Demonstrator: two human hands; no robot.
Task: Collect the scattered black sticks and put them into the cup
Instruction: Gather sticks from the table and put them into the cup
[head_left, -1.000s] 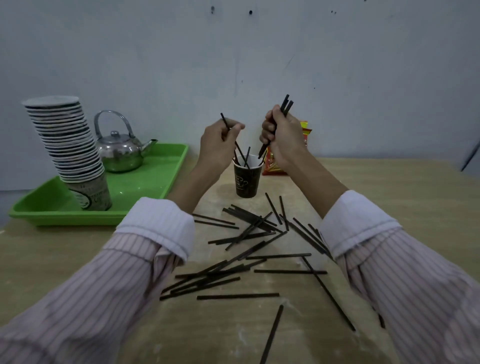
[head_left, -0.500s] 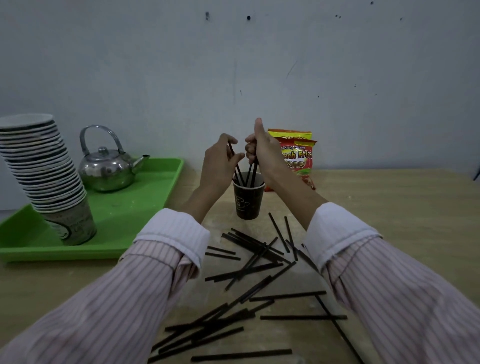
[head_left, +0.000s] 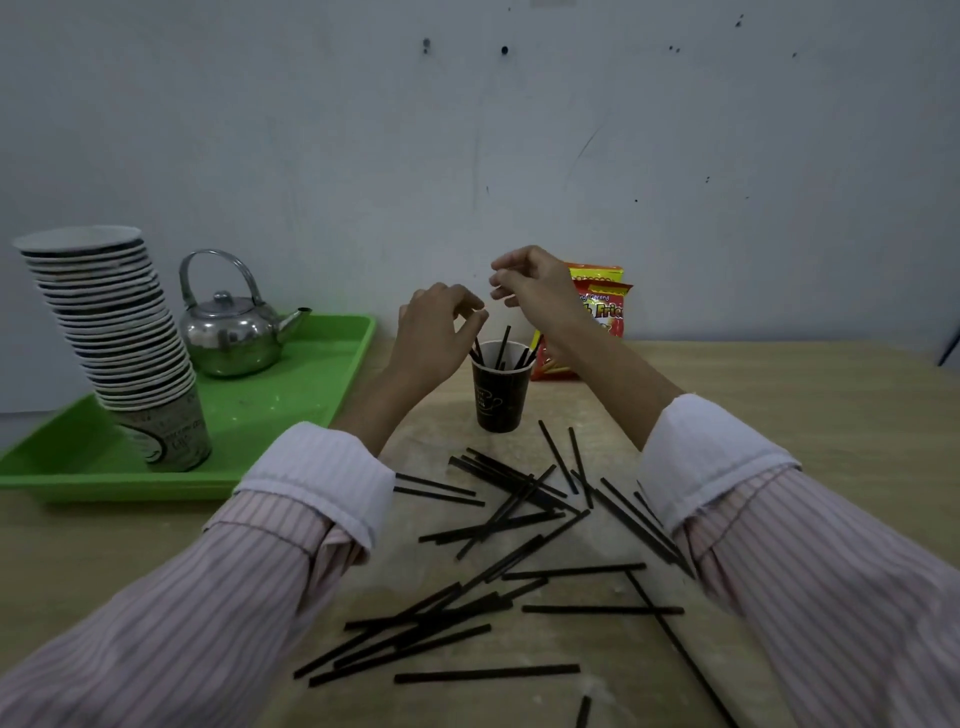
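A dark paper cup (head_left: 500, 397) stands upright on the wooden table, with several black sticks (head_left: 503, 347) poking out of its mouth. My left hand (head_left: 434, 332) hovers just left of and above the cup, fingers loosely curled and empty. My right hand (head_left: 530, 288) is raised above and slightly right of the cup, fingers apart, holding nothing. Many more black sticks (head_left: 498, 525) lie scattered and crossed on the table between my forearms, in front of the cup.
A green tray (head_left: 291, 415) at the left holds a leaning stack of paper cups (head_left: 122, 338) and a steel kettle (head_left: 234, 327). A red and yellow snack packet (head_left: 602, 306) leans on the wall behind the cup. The wall is close behind.
Both hands held sticks over the cup, lowered them into it, then let go. The hands have now lifted off the cup, empty, and the sticks stand inside it.
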